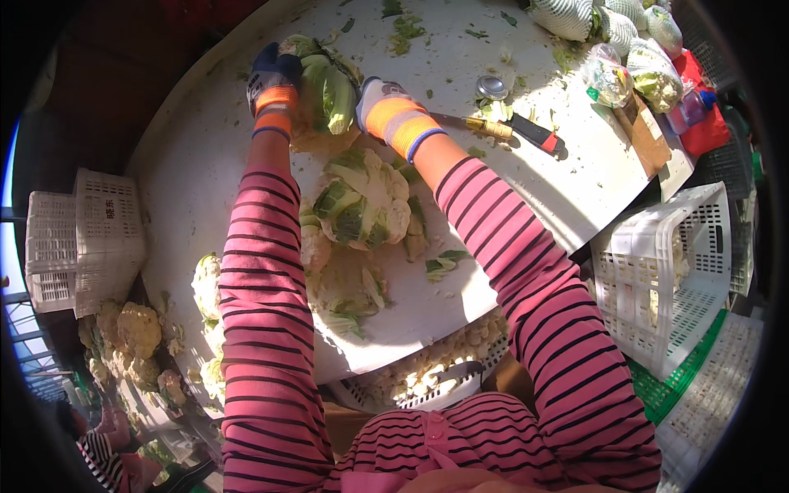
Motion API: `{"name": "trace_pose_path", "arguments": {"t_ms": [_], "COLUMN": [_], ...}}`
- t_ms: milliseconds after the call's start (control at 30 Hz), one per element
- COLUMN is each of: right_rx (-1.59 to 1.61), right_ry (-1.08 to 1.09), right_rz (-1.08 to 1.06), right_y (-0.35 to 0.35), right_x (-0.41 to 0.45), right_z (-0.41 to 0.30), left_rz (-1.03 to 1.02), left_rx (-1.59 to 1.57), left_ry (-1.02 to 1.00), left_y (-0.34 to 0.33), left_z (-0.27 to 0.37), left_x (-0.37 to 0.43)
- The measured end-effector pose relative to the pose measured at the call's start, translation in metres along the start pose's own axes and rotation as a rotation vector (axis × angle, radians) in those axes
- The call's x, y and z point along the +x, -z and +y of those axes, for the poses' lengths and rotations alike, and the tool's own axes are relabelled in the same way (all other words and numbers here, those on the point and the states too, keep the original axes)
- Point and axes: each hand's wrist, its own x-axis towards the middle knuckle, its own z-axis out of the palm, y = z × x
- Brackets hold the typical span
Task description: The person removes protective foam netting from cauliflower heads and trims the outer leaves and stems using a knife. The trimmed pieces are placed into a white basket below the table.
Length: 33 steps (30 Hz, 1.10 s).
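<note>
Both my hands wear knitted work gloves with orange cuffs. At the far side of the white table (185,148), my left hand (273,80) presses on the left side of a leafy cauliflower head (327,92). My right hand (388,111) is against its right side, fingers partly hidden. Nearer to me lies another cauliflower (363,200) with green leaves, between my forearms. Right of my right hand lie a knife with a yellowish handle (489,127), a black and red tool handle (536,134) and a small round metal object (492,87).
Net-wrapped cauliflowers (616,31) and a bottle (690,112) stand at the upper right. White plastic crates (659,277) are at the right, others (105,234) at the left. A basket of florets (425,376) sits below the near edge. A person (105,447) is at the lower left.
</note>
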Motion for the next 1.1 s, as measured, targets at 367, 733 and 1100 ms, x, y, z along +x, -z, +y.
{"name": "trace_pose_path", "arguments": {"t_ms": [367,733,1100], "right_rx": [-0.211,-0.232,1.154], "right_ry": [0.129,0.219,0.158], "right_rz": [-0.179,-0.233,0.057], "right_y": [0.01,-0.013,0.028], "right_x": [0.023,0.049,-0.107], "right_z": [0.002,0.026,0.166], "left_rz": [0.12,0.157,0.281], "left_rx": [-0.158,-0.214,-0.022], "left_ry": [0.025,-0.043,-0.365], "left_y": [0.0,-0.004,0.059], "left_z": [-0.004,-0.012,0.039], "left_x": [-0.003,-0.02,-0.023]}}
